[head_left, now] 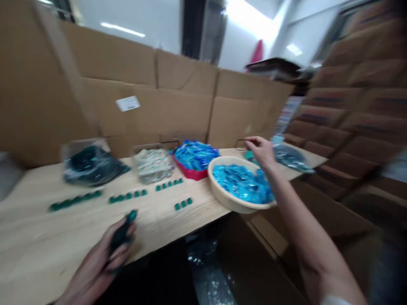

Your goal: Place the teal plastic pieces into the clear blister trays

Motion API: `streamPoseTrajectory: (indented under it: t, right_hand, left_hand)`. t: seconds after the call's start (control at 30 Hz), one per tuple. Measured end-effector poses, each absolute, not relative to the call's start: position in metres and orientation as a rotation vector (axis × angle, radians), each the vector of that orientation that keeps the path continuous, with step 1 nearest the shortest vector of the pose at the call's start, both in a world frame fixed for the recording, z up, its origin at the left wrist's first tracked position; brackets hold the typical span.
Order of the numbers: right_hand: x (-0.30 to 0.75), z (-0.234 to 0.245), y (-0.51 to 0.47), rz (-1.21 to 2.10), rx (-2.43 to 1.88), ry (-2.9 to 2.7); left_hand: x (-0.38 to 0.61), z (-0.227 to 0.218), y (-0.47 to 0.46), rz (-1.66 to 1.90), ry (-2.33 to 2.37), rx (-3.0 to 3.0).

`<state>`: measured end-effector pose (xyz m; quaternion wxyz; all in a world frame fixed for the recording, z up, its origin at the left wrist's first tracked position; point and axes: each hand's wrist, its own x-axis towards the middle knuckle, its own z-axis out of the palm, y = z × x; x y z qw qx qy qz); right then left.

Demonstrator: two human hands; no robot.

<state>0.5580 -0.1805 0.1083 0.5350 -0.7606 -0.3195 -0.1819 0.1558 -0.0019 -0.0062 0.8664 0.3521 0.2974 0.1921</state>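
Head view, one surface (152,220): left hand (98,258) closed around a dark green strip (122,233), right hand (262,151) half-spread above a clear bag (291,157), reaching past a bowl (229,160) of blue packets (241,184), green pieces (127,195) lined in rows, apparently for counting.

A small white rectangular paper label (127,103) stuck on the brown corrugated cardboard box wall (181,111) at upper centre of the frame carries fine dark print, too blurred to read. At the right, a narrow upright printed card (287,114) shows only smeared bands of colour and small marks. The glossy blue plastic sachets (243,184) in the round cream bowl (222,163) at centre right bear printing too blurred to read, so no word or number is legible.
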Motion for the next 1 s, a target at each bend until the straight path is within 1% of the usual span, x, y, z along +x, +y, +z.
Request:
streamPoseTrajectory:
  t: [0.03, 0.13, 0.2, 0.27, 0.3, 0.37, 0.47, 0.53, 0.67, 0.83, 0.93, 1.0]
  right_hand:
    - [0.526, 0.102, -0.162, -0.321, -1.756, -0.915]
    - [0.415, 0.075, -0.114, 0.175, -1.582, -1.297]
    - [0.347, 0.053, -0.087, 0.49, -1.44, -1.365]
    - [0.299, 0.034, -0.061, 0.716, -1.327, -1.353]
    - [0.283, 0.027, -0.048, 0.77, -1.284, -1.343]
    - [0.261, 0.021, -0.026, 0.765, -1.231, -1.355]
    - [0.24, 0.023, 0.001, 0.673, -1.214, -1.409]
    - [0.229, 0.027, 0.016, 0.702, -1.221, -1.375]
    - [0.213, 0.031, 0.042, 0.9, -1.164, -1.135]
    - [0.2, 0.031, 0.07, 1.195, -0.997, -0.956]
    - [0.193, 0.028, 0.086, 1.28, -0.976, -0.897]
    - [0.189, 0.026, 0.097, 1.299, -0.983, -0.875]
  left_hand:
    - [0.152, -0.006, -0.003, 0.449, 0.632, 0.716]
    - [0.151, -0.003, -0.001, 0.525, 0.568, 0.781]
    - [0.148, -0.001, 0.002, 0.559, 0.531, 0.836]
    - [0.139, 0.0, 0.006, 0.595, 0.505, 0.887]
    - [0.133, -0.001, 0.008, 0.617, 0.497, 0.911]
    - [0.12, -0.003, 0.015, 0.675, 0.494, 0.956]
    - [0.102, -0.011, 0.034, 0.792, 0.528, 1.013]
    - [0.092, -0.017, 0.049, 0.904, 0.576, 1.02]
    - [0.072, -0.022, 0.075, 1.041, 0.55, 0.877]
    - [0.041, -0.017, 0.099, 0.964, 0.338, 0.57]
    - [0.025, -0.016, 0.113, 0.971, 0.249, 0.417]
    - [0.017, -0.017, 0.12, 1.053, 0.286, 0.448]
